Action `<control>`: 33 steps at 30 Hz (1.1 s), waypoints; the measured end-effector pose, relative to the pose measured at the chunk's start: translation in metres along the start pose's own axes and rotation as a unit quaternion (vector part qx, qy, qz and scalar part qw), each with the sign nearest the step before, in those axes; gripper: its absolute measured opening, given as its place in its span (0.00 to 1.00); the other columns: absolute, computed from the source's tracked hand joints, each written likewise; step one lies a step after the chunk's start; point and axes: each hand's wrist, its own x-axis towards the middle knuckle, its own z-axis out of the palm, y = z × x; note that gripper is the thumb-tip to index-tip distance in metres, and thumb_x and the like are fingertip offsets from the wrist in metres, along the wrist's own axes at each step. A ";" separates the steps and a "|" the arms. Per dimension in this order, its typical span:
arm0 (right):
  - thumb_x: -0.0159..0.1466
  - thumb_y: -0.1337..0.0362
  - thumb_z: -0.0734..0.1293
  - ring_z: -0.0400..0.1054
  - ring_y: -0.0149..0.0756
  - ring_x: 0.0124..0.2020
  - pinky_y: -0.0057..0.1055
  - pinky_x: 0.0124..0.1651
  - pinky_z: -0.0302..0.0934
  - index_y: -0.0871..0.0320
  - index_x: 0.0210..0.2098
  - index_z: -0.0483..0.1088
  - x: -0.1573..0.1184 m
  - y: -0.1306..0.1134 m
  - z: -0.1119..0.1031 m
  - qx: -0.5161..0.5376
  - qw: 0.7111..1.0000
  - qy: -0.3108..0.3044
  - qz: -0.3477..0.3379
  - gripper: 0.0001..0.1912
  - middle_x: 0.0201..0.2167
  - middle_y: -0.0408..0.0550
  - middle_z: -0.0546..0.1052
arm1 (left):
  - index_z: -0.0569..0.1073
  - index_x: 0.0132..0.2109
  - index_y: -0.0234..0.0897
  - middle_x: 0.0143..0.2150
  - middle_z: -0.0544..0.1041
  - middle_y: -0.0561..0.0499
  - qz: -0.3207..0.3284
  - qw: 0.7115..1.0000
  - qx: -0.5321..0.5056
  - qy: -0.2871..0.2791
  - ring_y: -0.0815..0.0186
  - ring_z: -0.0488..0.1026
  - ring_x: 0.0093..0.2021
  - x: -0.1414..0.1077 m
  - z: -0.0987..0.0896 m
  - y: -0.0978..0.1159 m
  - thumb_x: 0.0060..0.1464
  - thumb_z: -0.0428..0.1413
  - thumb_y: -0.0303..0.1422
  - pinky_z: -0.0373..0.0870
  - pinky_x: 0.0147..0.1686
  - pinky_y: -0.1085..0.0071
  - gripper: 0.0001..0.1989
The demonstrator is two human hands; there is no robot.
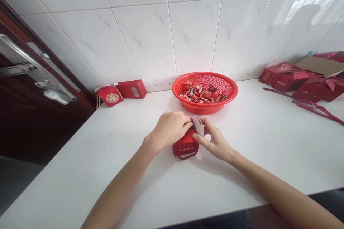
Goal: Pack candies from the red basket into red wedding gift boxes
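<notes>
A small red candy box [185,146] with gold lettering stands on the white table in front of me, its top flaps partly raised. A red ribbon loop hangs at its front. My left hand [172,127] reaches over the box's left side, its fingers bent at the top flap and partly hidden. On the other side, my right hand [213,141] grips the box, thumb on the red top and fingers behind the pale raised flap [198,126]. Just behind the box sits a red plastic basket [231,94] holding many wrapped candies [205,94].
Several red boxes with ribbons [287,78] stand at the right near an open cardboard carton [321,65]. A loose dark red ribbon [317,109] lies before them. At the back left are a red pouch-like box [110,96] and a flat red box [131,89]. A door [27,114] borders the left.
</notes>
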 end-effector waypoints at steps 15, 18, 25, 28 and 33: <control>0.67 0.54 0.65 0.73 0.35 0.36 0.36 0.39 0.70 0.56 0.54 0.63 0.003 0.002 -0.003 -0.007 1.000 0.012 -0.016 0.19 0.53 0.54 0.74 | 0.80 0.50 0.41 0.53 0.80 0.47 -0.026 0.931 -0.352 0.098 0.55 0.76 0.53 -0.018 0.016 -0.039 0.61 0.56 0.50 0.73 0.51 0.64 0.21; 0.67 0.55 0.65 0.72 0.34 0.35 0.36 0.39 0.70 0.55 0.53 0.63 0.002 0.001 -0.003 -0.008 1.000 0.010 -0.015 0.18 0.52 0.53 0.74 | 0.80 0.48 0.42 0.53 0.80 0.46 -0.016 0.916 -0.383 0.116 0.55 0.76 0.54 -0.028 0.025 -0.049 0.62 0.54 0.50 0.72 0.55 0.61 0.20; 0.67 0.54 0.65 0.73 0.36 0.37 0.37 0.39 0.71 0.55 0.56 0.63 0.001 0.002 0.000 -0.004 1.000 0.009 -0.014 0.21 0.54 0.53 0.74 | 0.77 0.38 0.41 0.50 0.78 0.46 0.006 0.924 -0.359 0.134 0.55 0.74 0.54 -0.035 0.041 -0.044 0.63 0.54 0.46 0.69 0.54 0.60 0.15; 0.67 0.54 0.66 0.73 0.35 0.36 0.36 0.39 0.71 0.55 0.56 0.63 0.001 0.002 0.000 -0.008 1.000 0.015 -0.017 0.21 0.54 0.53 0.74 | 0.75 0.36 0.40 0.48 0.76 0.46 0.022 0.924 -0.361 0.128 0.56 0.73 0.51 -0.036 0.041 -0.041 0.65 0.49 0.44 0.68 0.53 0.61 0.16; 0.67 0.55 0.66 0.73 0.34 0.35 0.35 0.39 0.72 0.54 0.54 0.64 0.001 0.002 0.001 -0.031 0.998 0.029 -0.039 0.19 0.52 0.52 0.75 | 0.76 0.41 0.40 0.44 0.74 0.46 0.019 0.924 -0.359 0.129 0.58 0.71 0.46 -0.035 0.045 -0.043 0.66 0.42 0.39 0.68 0.49 0.61 0.19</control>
